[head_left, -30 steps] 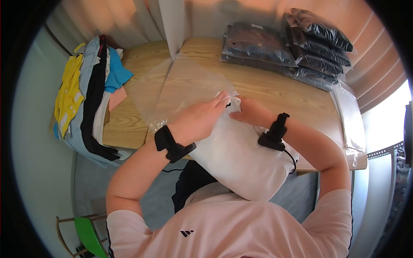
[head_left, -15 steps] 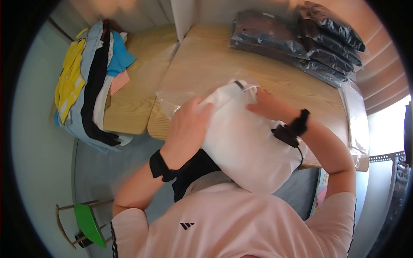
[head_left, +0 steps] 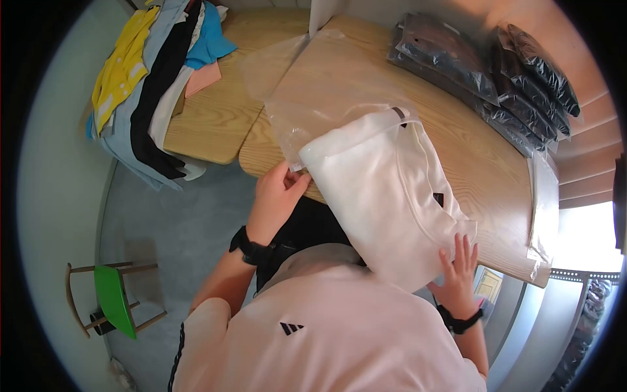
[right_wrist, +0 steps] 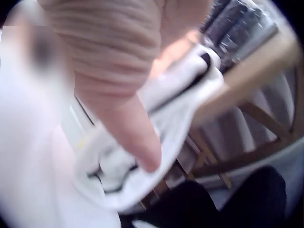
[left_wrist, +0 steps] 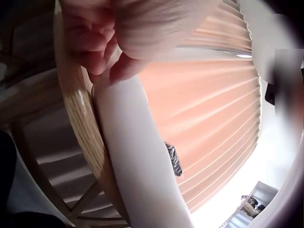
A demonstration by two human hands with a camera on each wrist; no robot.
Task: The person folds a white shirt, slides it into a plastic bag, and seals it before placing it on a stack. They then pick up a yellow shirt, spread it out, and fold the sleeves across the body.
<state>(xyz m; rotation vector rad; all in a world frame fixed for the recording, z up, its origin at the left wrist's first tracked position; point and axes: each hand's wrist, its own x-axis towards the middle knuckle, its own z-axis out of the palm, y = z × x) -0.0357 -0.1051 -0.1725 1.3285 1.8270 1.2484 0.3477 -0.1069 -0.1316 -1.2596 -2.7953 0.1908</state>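
A folded white garment [head_left: 372, 189] lies at the table's front edge, its far end inside a clear plastic bag [head_left: 313, 98] spread over the table. The left hand [head_left: 277, 196] pinches the bag's corner beside the garment's left edge; in the left wrist view the thumb and fingers [left_wrist: 124, 69] of that hand meet at the garment's edge. The right hand [head_left: 459, 274], fingers spread, is at the garment's near right corner. In the right wrist view its thumb [right_wrist: 142, 147] lies over the white cloth [right_wrist: 114, 180]; whether it presses there cannot be told.
Bagged dark garments [head_left: 450, 59] are stacked at the back right. Loose clothes, including a yellow one [head_left: 124, 65], hang over the table's left part. Flat clear bags [head_left: 543, 202] lie at the right edge. A green chair [head_left: 115, 300] stands on the floor at the left.
The garment's far end now lies flatter and more uncovered. The right hand has moved from the far end to the near right corner; the left hand has moved to the bag's corner.
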